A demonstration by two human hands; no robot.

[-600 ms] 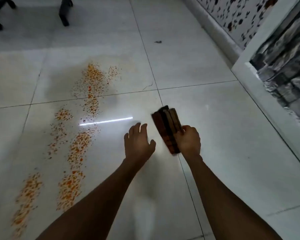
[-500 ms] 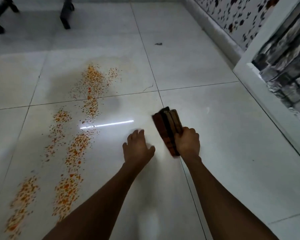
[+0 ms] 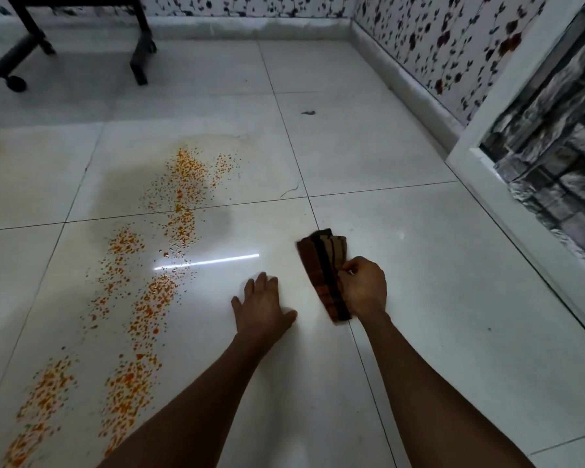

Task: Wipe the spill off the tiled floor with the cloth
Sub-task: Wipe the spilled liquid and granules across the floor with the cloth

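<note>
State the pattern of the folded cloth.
Folded brown cloth: rust-brown checks with black stripes, head view.

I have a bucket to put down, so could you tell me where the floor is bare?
The tiles right of the cloth, up to the white door frame, are bare, as is the far tile by the skirting, bar one dark scrap. Left of the left hand the orange spill runs in streaks.
</note>
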